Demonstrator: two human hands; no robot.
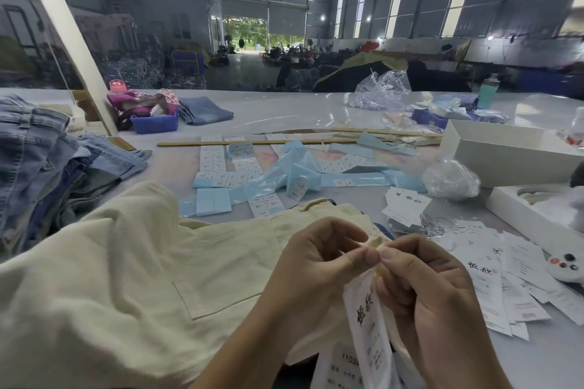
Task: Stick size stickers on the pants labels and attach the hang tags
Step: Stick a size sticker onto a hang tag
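Cream pants [132, 268] lie across the table in front of me, waistband toward the right. My left hand [313, 265] and my right hand [426, 287] meet above the waistband, both pinching a small cream belt loop or label [377, 243] between thumb and fingers. A white hang tag [366, 319] with black characters dangles below my fingers, against my right hand. Whether its string passes through the loop is hidden by my fingers. Strips of size stickers on blue backing [240, 180] lie beyond the pants.
Loose white hang tags [505, 278] are spread at the right, with white boxes [493, 148] behind them. A stack of blue jeans [41, 167] stands at the left. Wooden sticks [252, 143], clear plastic bags [452, 180] and a blue bin [155, 125] lie further back.
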